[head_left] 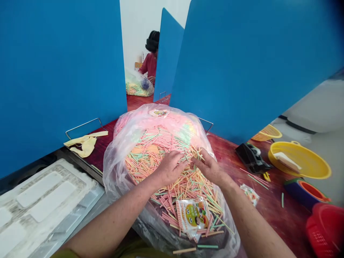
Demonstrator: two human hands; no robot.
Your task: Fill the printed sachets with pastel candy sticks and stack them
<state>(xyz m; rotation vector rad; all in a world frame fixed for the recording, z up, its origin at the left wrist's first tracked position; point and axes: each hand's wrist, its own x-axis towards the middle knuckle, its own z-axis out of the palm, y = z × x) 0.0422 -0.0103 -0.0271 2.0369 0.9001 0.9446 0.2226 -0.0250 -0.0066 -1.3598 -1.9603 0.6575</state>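
A large clear plastic bag [115,179] lies open before me, filled with thin pastel sticks [150,163] in pink, green, yellow and orange. Over the middle of the heap, my left hand [171,168] rests with fingers extended and thumb apart, touching the sticks. My right hand [209,167] is just to its right, thumb and fingers closed around a few sticks; their tips show by the fingers. Near the bag's front edge, a small printed packet [194,216] with cartoon figures lies on loose sticks. Another printed packet [160,113] sits at the bag's far side.
Blue partitions [61,71] stand left and right. A white moulded tray [51,193] lies at left beside a yellow cloth [86,145]. On the red table are a black tape dispenser [252,157], yellow basket [309,163] and red basket [326,229]. Another person [149,64] sits beyond.
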